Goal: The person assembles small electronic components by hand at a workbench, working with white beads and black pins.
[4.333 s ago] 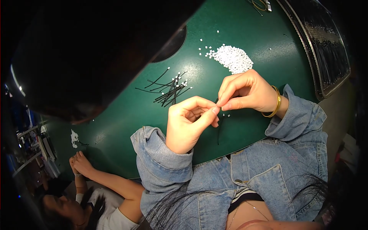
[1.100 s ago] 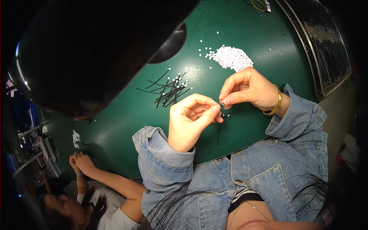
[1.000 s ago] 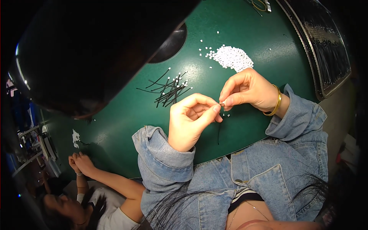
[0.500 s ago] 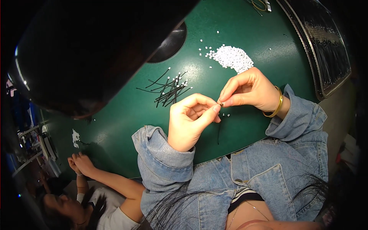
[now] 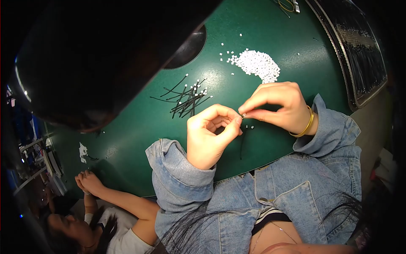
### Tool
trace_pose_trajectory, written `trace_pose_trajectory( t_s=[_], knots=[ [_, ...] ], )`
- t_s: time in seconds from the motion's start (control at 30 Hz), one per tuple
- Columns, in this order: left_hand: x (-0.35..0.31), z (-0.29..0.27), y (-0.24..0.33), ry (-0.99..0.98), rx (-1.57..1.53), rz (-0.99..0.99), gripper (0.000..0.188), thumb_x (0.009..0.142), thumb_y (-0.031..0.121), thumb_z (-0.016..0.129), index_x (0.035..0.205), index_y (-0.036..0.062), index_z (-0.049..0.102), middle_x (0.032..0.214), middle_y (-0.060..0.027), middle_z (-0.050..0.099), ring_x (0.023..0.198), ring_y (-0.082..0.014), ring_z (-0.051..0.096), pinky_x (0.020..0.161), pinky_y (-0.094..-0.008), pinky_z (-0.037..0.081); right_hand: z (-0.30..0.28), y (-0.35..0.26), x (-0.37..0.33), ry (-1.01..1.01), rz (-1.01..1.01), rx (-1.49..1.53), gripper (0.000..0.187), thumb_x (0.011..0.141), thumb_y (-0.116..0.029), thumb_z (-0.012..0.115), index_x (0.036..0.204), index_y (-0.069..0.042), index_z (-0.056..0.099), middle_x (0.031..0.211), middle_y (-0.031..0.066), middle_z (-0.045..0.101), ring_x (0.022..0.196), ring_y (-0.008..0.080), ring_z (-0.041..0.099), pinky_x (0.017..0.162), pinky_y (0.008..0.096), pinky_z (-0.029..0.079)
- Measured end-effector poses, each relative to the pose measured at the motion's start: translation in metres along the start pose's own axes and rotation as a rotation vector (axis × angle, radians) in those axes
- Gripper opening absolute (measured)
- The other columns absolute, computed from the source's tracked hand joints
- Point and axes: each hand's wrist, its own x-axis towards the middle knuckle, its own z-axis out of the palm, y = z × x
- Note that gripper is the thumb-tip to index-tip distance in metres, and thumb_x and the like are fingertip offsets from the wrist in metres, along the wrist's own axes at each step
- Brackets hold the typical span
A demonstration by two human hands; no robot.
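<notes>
My left hand point(image 5: 210, 137) is closed, thumb and forefinger pinching a thin black wire point(image 5: 241, 147) whose tail hangs down over the green table. Fingertip to fingertip with it, my right hand point(image 5: 284, 106), a gold bangle at its wrist, pinches at the wire's upper end. Something tiny shows between the fingertips, too small to make out. Below them lie two loose white connector housings point(image 5: 249, 126). To the left of my left hand is a loose pile of black wires point(image 5: 190, 100), many tipped with white housings. Beyond my right hand spreads a heap of white housings point(image 5: 257, 64).
A large dark object point(image 5: 97, 55) fills the upper left, over a round black disc point(image 5: 188, 50) on the green table point(image 5: 169, 139). At the right edge stands a rack of black wires point(image 5: 359, 51). A co-worker's hands point(image 5: 89, 182) work at lower left beside white pieces point(image 5: 83, 152).
My right hand has shifted slightly down and its fingers have straightened, while its fingertips stay at the wire's end. My left hand has barely moved.
</notes>
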Motion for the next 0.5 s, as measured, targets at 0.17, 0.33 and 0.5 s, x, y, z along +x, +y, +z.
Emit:
trace_pose_trajectory(
  t_s=[0.17,0.33,0.5],
  knots=[
    [0.001,0.000,0.001,-0.053,-0.130,-0.032,0.006,0.078,0.000,0.058,0.082,-0.0039,0.056,0.073,-0.0066,0.057,0.064,-0.0114,0.056,0.060,-0.0213,0.046,-0.002,0.011,0.001,-0.075,0.165,0.308,0.007,0.067,0.004,0.065,0.073,-0.001,0.064,0.074,0.0089,0.062,0.069,0.0140,0.059,0.062,0.0231,0.046],
    [-0.001,-0.002,0.001,-0.104,-0.199,-0.051,0.006,0.078,0.000,0.057,0.083,-0.0040,0.055,0.074,-0.0072,0.057,0.064,-0.0121,0.056,0.060,-0.0219,0.046,0.000,0.011,-0.001,-0.071,0.120,0.313,0.007,0.067,0.004,0.065,0.072,-0.001,0.064,0.074,0.0092,0.062,0.069,0.0145,0.059,0.062,0.0227,0.046],
    [-0.001,-0.002,0.002,-0.123,-0.206,-0.066,0.007,0.078,0.000,0.057,0.083,-0.0042,0.055,0.074,-0.0075,0.058,0.065,-0.0124,0.057,0.061,-0.0220,0.046,0.000,0.012,-0.002,-0.076,0.041,0.253,0.007,0.066,0.002,0.067,0.071,-0.002,0.064,0.073,0.0084,0.062,0.068,0.0155,0.059,0.060,0.0233,0.046]
  ],
)
